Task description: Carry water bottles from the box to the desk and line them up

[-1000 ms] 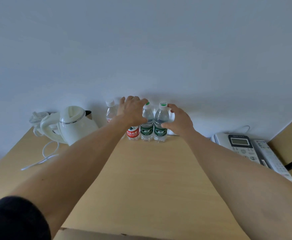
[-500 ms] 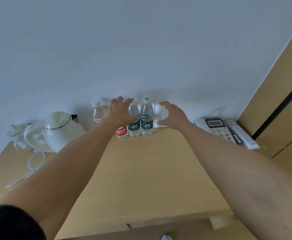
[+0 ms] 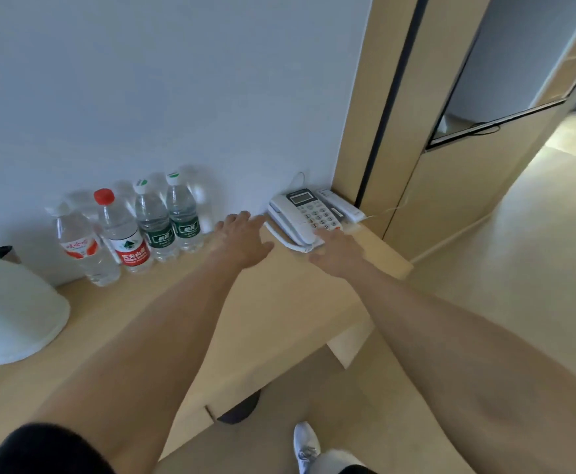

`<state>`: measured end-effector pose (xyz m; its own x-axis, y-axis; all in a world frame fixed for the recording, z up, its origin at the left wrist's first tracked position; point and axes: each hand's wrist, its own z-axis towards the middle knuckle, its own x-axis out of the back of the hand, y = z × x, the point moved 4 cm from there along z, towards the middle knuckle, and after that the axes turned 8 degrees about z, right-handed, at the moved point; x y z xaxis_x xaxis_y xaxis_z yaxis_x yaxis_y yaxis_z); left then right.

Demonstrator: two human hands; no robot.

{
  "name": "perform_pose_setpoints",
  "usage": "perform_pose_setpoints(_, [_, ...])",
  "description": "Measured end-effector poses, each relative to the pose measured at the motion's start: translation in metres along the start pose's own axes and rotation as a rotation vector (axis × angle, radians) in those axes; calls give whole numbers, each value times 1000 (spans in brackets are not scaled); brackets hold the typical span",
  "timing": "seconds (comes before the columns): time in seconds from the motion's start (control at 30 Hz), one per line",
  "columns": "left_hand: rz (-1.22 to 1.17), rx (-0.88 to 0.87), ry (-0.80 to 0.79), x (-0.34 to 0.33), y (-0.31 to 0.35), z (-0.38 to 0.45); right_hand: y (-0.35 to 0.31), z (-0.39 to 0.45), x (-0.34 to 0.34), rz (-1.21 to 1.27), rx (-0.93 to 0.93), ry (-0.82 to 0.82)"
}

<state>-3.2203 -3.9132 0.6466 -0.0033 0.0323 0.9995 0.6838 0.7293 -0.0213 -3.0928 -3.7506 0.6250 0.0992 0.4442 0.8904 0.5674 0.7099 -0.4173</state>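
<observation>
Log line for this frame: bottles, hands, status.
bottles: four water bottles upright, rowed along wall on desk | left hand: open, empty | right hand: open, empty

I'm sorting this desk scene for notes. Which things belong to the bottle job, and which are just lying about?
Job:
four water bottles lined up by the wall
desk
left hand, open
right hand, open

Lying about:
kettle
telephone

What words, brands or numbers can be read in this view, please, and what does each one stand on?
"娃哈哈": red print on the leftmost bottle.
"农夫山泉": red label of the red-capped bottle.
Two green-label bottles: white brand mark too blurred to read.
Telephone: keypad digits and screen too small to read.
No other text shows.
</observation>
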Motion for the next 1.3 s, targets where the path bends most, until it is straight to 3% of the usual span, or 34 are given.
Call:
perform_pose_setpoints(0.3, [44,-366,-15,5,194,13,156,-81,60,71,-292,154])
perform_pose_setpoints(0.57, [54,-665,-69,-13,418,-22,323,-192,105,134,-556,290])
perform_pose_setpoints(0.83, [84,-822,-159,-40,620,-91,492,-310,129,181,-827,215])
perform_pose_setpoints(1.07, [124,-924,-174,-44,737,-124,586,-383,140,286,-975,249])
perform_pose_setpoints(1.3, [171,-1014,-180,-54,826,-111,649,-397,157,319,-1064,309])
